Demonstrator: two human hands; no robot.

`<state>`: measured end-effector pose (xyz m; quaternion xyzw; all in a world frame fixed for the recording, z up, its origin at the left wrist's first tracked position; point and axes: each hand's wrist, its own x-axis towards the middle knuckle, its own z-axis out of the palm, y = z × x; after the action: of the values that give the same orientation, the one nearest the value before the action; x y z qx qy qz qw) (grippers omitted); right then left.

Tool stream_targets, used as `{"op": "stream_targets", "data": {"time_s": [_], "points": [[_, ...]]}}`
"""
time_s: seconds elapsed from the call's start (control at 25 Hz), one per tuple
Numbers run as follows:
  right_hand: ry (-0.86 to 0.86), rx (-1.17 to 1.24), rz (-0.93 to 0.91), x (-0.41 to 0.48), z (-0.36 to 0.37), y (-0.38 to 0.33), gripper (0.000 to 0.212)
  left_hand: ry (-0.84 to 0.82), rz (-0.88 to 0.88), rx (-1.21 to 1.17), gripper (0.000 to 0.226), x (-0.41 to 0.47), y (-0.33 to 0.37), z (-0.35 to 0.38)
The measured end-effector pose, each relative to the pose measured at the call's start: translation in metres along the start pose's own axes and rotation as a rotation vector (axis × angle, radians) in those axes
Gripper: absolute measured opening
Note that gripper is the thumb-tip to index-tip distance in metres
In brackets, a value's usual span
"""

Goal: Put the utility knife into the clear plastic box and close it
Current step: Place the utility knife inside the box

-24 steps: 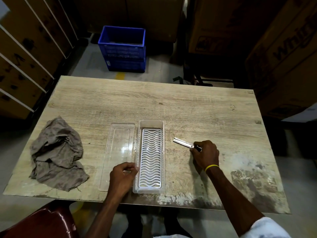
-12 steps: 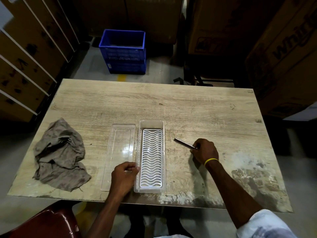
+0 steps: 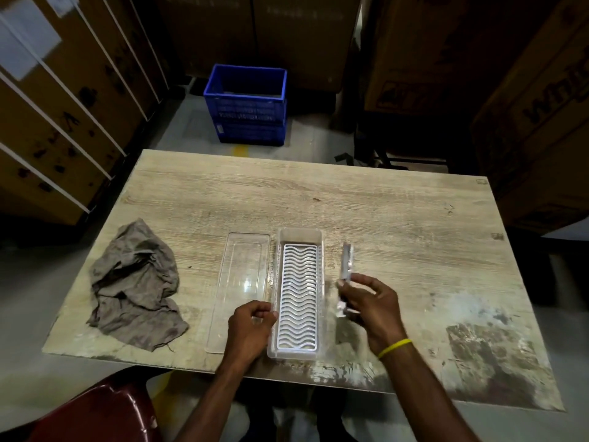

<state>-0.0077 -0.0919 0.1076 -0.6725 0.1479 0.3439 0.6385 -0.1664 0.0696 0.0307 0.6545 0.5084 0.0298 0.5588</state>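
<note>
Two hands: both over the near half of the wooden table [image 3: 366,202], one on each side of the clear plastic box [image 3: 300,352].
Right hand [image 3: 371,306]: raised just right of the box, fingers closed around the lower part of the utility knife [image 3: 346,261]; yellow band [image 3: 394,348] on the wrist.
Utility knife: held nearly parallel to the box's long side, metal body pointing away, upper part sticking out above the fingers; blurred, so finer detail unreadable; just beside the box's right wall, not inside it.
Left hand [image 3: 250,327]: curled at the near left rim of the box, thumb and fingertips against the rim, overlapping the near end of the lid [image 3: 242,275]; whether pinching the wall or only resting on it, cannot tell.
Clear plastic box: open, long and narrow, lying lengthwise, near end close to the table edge; white wavy grid insert [image 3: 299,295] on its floor, nothing else inside.
Lid: clear, flat on the table, just left of the box and parallel to it.
Cloth [image 3: 137,285]: grey, crumpled, on the left part of the table, well apart from the lid.
Beyond the table: blue crate [image 3: 247,105] on the floor, cardboard cartons [image 3: 526,90] around.
Near left corner: dark red chair [image 3: 95,413], partly in view.
</note>
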Motion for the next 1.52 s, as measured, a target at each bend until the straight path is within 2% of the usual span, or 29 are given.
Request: {"op": "stream_targets", "data": {"time_s": [0.08,0.16,0.28,0.44,0.84,1.0,1.12,1.24,1.52], "points": [[-0.037,-0.098,-0.048,-0.015,0.031,0.018,0.037,-0.001,0.001,-0.001,0.011,0.002,-0.001,0.000],[0.007,-0.330,-0.168,-0.018,0.056,0.040,0.043,0.010,0.009,0.009,0.011,0.003,-0.002,0.000],[0.093,-0.628,-0.277,-0.010,0.082,0.056,0.037,0.032,0.050,0.030,0.012,0.002,-0.003,0.001],[0.168,-0.842,-0.247,0.008,0.094,0.065,0.031,0.026,0.066,0.017,0.014,0.002,-0.005,0.001],[0.145,-1.057,-0.379,0.025,0.104,0.091,0.038,0.031,0.133,0.027,0.014,0.000,-0.006,0.001],[0.135,-1.061,-0.445,0.026,0.103,0.095,0.036,0.015,0.142,0.040,0.016,0.000,-0.006,-0.001],[0.120,-1.071,-0.432,0.028,0.104,0.098,0.041,0.012,0.143,0.046,0.017,0.000,-0.005,-0.001],[0.104,-1.197,-0.411,0.029,0.106,0.100,0.043,0.011,0.140,0.052,0.017,0.000,-0.005,-0.002],[0.076,-1.338,-0.427,0.030,0.105,0.098,0.034,0.012,0.129,0.047,0.017,-0.002,-0.003,-0.002]]}}
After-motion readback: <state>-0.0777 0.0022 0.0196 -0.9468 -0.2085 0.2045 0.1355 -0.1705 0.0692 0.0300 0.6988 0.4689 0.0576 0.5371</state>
